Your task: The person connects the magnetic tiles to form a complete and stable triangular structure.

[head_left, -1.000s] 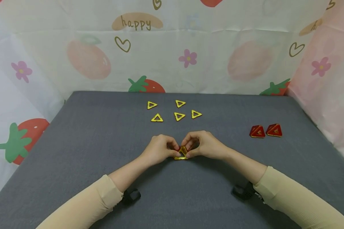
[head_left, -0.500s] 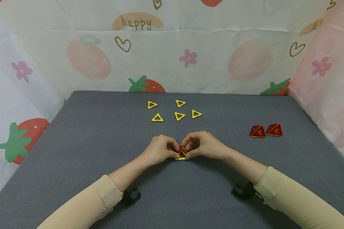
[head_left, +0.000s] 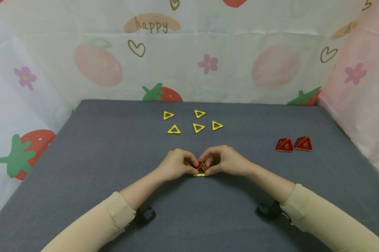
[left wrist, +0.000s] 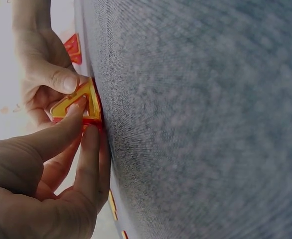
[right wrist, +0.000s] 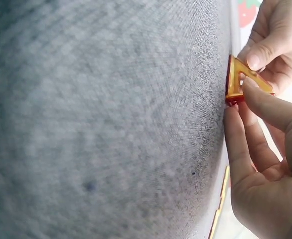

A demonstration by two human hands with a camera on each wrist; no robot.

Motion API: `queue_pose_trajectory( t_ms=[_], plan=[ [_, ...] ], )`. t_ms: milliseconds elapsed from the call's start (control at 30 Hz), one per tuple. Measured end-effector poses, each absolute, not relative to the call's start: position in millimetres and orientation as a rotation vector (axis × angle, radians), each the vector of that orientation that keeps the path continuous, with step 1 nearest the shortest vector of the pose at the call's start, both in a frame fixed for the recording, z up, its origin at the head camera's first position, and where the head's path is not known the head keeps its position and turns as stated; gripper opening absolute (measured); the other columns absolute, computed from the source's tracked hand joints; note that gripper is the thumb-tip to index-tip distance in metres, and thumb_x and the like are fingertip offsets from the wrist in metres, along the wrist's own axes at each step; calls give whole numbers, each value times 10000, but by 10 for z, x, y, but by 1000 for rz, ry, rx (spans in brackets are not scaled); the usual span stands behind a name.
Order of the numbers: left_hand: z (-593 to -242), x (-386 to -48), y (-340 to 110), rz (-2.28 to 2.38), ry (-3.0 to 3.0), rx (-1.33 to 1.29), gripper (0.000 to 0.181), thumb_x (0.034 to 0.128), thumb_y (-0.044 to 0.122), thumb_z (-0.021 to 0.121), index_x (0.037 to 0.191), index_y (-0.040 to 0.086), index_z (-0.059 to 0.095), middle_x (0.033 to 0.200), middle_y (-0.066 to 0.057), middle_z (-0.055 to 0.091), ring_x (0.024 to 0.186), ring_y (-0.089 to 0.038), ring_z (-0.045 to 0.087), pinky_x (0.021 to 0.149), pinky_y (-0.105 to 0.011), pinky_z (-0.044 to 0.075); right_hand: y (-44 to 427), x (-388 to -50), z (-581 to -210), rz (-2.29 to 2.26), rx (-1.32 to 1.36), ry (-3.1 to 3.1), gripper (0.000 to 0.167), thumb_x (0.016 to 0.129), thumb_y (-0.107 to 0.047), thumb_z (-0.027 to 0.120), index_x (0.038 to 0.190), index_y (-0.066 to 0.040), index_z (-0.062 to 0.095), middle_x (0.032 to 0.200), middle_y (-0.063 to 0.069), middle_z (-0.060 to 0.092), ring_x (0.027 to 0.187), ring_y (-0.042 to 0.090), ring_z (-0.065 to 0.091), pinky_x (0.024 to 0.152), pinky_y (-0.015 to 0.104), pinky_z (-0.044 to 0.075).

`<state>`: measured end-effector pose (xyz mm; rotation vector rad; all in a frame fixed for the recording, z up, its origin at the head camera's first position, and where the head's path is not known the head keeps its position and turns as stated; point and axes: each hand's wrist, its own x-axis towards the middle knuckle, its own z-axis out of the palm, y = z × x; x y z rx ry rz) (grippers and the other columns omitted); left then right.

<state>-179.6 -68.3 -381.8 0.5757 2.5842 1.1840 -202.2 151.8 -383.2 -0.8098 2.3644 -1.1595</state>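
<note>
Between both hands, near the middle of the cloth, stands a small pyramid of triangular tiles [head_left: 201,174], with a yellow frame on the near side and red behind. My left hand [head_left: 174,164] pinches its left side between thumb and fingers. On the opposite side my right hand [head_left: 228,160] grips it in the same way. Both wrist views show the yellow triangle tile [left wrist: 93,104] facing the thumbs, with red edges at its rim and its base against the cloth. The pyramid's far faces are hidden by the fingers.
Several loose yellow triangle frames lie flat behind the hands, among them a front-left triangle [head_left: 174,132] and a right-hand triangle [head_left: 217,125]. Two red pyramids [head_left: 284,145] stand at the right. A printed curtain [head_left: 227,45] rises behind the grey cloth [head_left: 82,161].
The yellow front tile, tilted at first, now stands evenly against the red tiles as the fingers press it. Both hands otherwise keep their places.
</note>
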Motion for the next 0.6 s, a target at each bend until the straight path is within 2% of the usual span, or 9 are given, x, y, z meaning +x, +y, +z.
queue_pose_trajectory(
  t_ms=[600],
  plan=[
    [-3818,-1810,-685,1181,2544,524,150,790,80,813,927,59,756,890,-78,768,716,-53,656,635,-177,493,1543,-2040,-3858,-1202,-824,2313,309,817,-147,804,1111,-195,719,926,37,726,867,151,678,806,278,565]
  ],
)
